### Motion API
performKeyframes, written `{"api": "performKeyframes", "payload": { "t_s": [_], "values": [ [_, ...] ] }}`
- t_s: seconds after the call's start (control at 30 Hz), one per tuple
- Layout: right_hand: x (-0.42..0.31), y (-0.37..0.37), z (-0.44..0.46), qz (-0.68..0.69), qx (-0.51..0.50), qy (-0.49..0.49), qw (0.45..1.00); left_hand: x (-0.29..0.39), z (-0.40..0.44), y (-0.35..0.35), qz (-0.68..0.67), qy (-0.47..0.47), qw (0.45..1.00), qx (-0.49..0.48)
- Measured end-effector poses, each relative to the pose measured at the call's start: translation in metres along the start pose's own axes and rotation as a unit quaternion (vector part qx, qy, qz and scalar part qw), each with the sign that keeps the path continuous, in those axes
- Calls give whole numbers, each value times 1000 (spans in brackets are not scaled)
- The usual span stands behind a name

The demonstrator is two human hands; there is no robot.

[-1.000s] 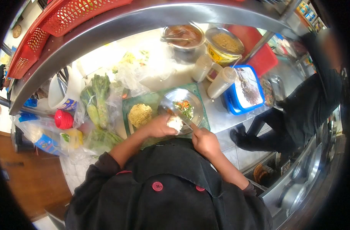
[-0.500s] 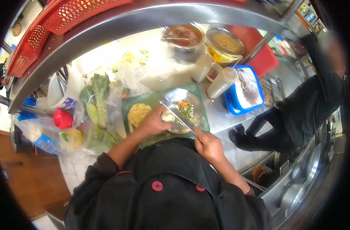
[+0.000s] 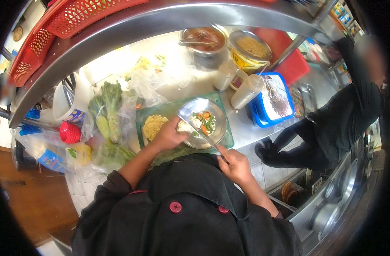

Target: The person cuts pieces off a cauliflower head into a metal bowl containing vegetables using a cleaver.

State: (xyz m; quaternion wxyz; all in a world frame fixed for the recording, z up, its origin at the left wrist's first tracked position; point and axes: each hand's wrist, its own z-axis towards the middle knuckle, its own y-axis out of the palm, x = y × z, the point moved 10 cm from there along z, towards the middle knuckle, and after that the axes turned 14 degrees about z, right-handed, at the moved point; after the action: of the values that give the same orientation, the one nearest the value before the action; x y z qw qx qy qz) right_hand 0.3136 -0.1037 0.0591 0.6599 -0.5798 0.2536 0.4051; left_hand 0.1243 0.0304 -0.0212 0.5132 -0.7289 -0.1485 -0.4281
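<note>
head: left fingers (image 3: 173, 129) cup rough white chunk (image 3: 184, 126); right fingers (image 3: 227, 158) clasp straight metal knife (image 3: 208, 138).

Relative to the steel bowl (image 3: 224, 129): at its left, your left hand (image 3: 168, 136) covers part of the white piece (image 3: 184, 127). Lower right, your right hand (image 3: 236, 165) hides the knife (image 3: 207, 138) handle. Inside, green bits (image 3: 211, 126) too small to identify. Far upper left, red basket (image 3: 85, 18) cut by top edge. Far right, a person's (image 3: 341, 121) head blurred.
</note>
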Motion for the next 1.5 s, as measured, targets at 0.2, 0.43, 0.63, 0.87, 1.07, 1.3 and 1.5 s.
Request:
{"api": "performKeyframes", "payload": {
  "t_s": [0.2, 0.43, 0.63, 0.87, 1.07, 1.3, 1.5],
  "values": [
    [-6, -2, -1, 10, 1, -7, 1000, -8, 0, 2, -48, 40, 996, 61],
    [-10, -5, -2, -4, -4, -13, 1000, 8, 0, -13, 31, 124, 985, 117],
    [-21, -5, -1, -51, -16, -48, 997, 25, -2, -21, 95, 142, 979, 114],
    [-22, 1, -1, -118, -31, -65, 990, 18, -1, -12, 97, 167, 977, 90],
    [-16, 8, 5, -136, -26, -56, 989, 4, 4, 3, 47, 158, 983, 77],
    [13, 2, 8, 95, 27, 53, 994, -8, 4, 20, -102, 17, 994, -26],
    [9, 2, 5, 64, -7, 88, 994, -18, 5, 28, -249, 0, 969, -9]
  ]
}}
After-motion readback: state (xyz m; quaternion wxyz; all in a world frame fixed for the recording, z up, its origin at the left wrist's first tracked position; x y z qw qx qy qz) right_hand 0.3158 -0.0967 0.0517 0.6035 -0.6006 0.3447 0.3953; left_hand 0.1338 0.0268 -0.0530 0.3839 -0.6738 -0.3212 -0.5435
